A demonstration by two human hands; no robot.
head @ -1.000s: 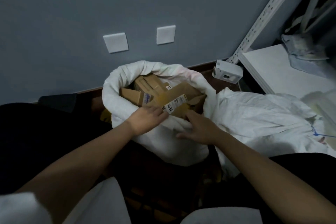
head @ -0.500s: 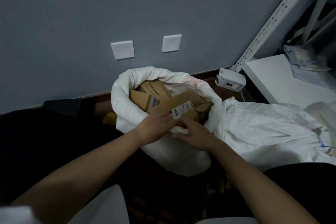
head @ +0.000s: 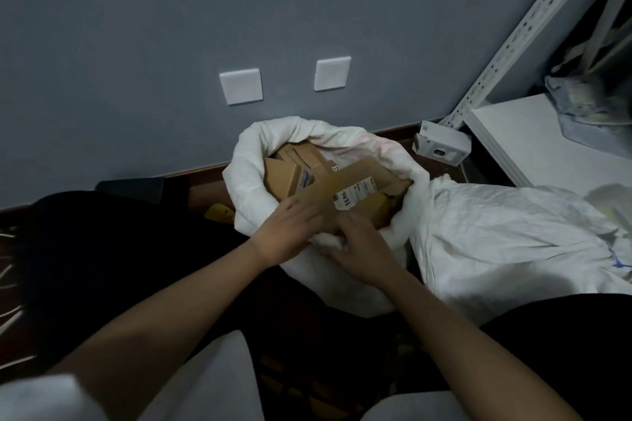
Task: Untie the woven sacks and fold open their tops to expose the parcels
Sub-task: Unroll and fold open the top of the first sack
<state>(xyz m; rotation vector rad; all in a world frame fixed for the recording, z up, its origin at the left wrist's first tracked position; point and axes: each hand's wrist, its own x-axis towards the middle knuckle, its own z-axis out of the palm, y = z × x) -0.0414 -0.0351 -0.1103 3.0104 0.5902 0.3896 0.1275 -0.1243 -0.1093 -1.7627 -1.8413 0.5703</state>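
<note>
A white woven sack (head: pixel 249 167) stands against the wall with its top rolled down into a thick rim. Several brown cardboard parcels (head: pixel 287 174) show inside, one long box with a white label (head: pixel 355 181) lying across the top. Both hands meet at the near rim. My left hand (head: pixel 287 232) lies with fairly straight fingers over the rim and the edge of the long box. My right hand (head: pixel 359 249) curls its fingers round the rolled rim just beside it. A second white sack (head: pixel 506 236) lies slumped to the right, its top out of sight.
A small white box (head: pixel 441 147) sits on the floor by a perforated metal rack upright (head: pixel 513 41). A white shelf board (head: pixel 533 143) holds crumpled bags at the right. Dark bags (head: pixel 102 249) fill the left. A yellow object (head: pixel 220 212) lies beside the sack.
My hands have come together at the near rim; the right one moved left up onto the rolled edge, and the left one slid over it.
</note>
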